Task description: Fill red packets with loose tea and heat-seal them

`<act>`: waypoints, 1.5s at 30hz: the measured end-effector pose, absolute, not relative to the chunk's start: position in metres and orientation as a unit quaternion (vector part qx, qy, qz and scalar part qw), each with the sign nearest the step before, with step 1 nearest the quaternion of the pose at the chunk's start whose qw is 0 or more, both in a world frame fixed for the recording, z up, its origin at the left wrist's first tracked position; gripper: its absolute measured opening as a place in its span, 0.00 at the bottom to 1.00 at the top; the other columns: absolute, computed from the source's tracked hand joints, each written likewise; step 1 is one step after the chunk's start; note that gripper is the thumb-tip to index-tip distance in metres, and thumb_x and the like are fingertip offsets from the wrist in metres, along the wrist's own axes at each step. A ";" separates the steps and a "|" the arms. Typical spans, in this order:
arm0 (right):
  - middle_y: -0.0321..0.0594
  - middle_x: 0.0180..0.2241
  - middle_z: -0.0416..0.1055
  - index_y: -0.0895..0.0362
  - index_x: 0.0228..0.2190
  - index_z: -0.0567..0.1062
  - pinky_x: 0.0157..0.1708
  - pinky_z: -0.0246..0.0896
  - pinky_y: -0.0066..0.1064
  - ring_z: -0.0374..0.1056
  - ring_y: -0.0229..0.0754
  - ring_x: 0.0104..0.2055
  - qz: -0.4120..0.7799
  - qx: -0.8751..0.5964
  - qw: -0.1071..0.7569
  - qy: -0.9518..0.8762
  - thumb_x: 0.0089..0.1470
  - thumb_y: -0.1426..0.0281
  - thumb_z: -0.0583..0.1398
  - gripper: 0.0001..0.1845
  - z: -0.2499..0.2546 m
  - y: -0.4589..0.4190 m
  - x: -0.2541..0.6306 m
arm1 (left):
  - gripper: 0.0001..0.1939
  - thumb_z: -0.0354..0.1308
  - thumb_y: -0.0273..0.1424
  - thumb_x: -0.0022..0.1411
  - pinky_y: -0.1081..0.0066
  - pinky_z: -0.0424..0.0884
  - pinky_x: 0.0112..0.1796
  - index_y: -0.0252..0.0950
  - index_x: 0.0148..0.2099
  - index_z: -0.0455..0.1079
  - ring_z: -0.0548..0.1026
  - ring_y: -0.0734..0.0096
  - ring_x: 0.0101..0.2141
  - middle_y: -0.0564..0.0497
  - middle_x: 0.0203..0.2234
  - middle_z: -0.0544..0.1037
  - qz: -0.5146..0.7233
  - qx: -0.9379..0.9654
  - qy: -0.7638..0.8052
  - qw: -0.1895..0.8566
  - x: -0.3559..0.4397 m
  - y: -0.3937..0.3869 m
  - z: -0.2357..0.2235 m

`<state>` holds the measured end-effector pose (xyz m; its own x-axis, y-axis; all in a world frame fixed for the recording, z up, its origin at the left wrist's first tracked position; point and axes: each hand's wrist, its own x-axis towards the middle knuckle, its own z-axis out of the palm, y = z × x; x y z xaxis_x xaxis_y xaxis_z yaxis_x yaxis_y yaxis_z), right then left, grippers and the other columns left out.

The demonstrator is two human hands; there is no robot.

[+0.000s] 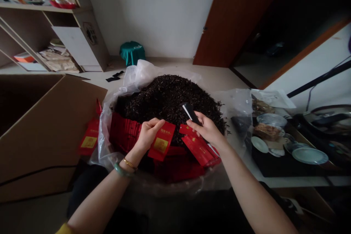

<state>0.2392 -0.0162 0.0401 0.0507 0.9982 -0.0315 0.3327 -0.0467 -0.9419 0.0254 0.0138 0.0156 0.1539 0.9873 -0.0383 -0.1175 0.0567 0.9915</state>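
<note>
Over tea (167, 97) — left hand (148, 134) pinching slanted red sachet (161, 141), right hand (207, 129) black strip (189, 113) — apart

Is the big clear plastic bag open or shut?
Open: the clear plastic bag gapes wide, its edges spread back around a heap of dark loose tea leaves.

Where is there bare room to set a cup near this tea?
Bare floor lies between the plastic sack and the wooden door. Crowded: the black tray of plates, and around the left hand and right hand, among red packets, a black strip and loose tea.
</note>
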 end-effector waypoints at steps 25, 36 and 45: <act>0.39 0.42 0.78 0.54 0.41 0.78 0.47 0.66 0.37 0.73 0.49 0.45 0.309 -0.611 0.278 -0.674 0.46 0.66 0.65 0.17 0.039 -0.020 0.238 | 0.26 0.73 0.38 0.32 0.73 0.70 0.28 0.30 0.35 0.75 0.75 0.68 0.26 0.50 0.26 0.80 0.367 0.496 0.437 0.655 0.032 0.012 0.009; 0.38 0.39 0.78 0.53 0.39 0.78 0.43 0.67 0.34 0.74 0.47 0.42 0.276 -0.602 0.289 -0.692 0.47 0.67 0.65 0.15 0.041 -0.024 0.219 | 0.16 0.69 0.37 0.39 0.75 0.67 0.25 0.31 0.30 0.77 0.73 0.71 0.23 0.52 0.23 0.79 0.289 0.599 0.464 0.585 0.035 0.006 0.005; 0.41 0.42 0.76 0.55 0.42 0.74 0.44 0.65 0.37 0.72 0.47 0.43 0.306 -0.605 0.356 -0.643 0.42 0.60 0.67 0.23 0.043 -0.021 0.228 | 0.17 0.72 0.34 0.34 0.75 0.67 0.23 0.32 0.29 0.75 0.72 0.74 0.20 0.53 0.20 0.77 0.376 0.480 0.426 0.669 0.024 0.013 0.017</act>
<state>0.2281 -0.0209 0.0432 -0.0137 0.9960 0.0877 0.5611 0.0803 -0.8238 0.0238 0.0133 0.0174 0.3546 0.9115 -0.2083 -0.0947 0.2566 0.9619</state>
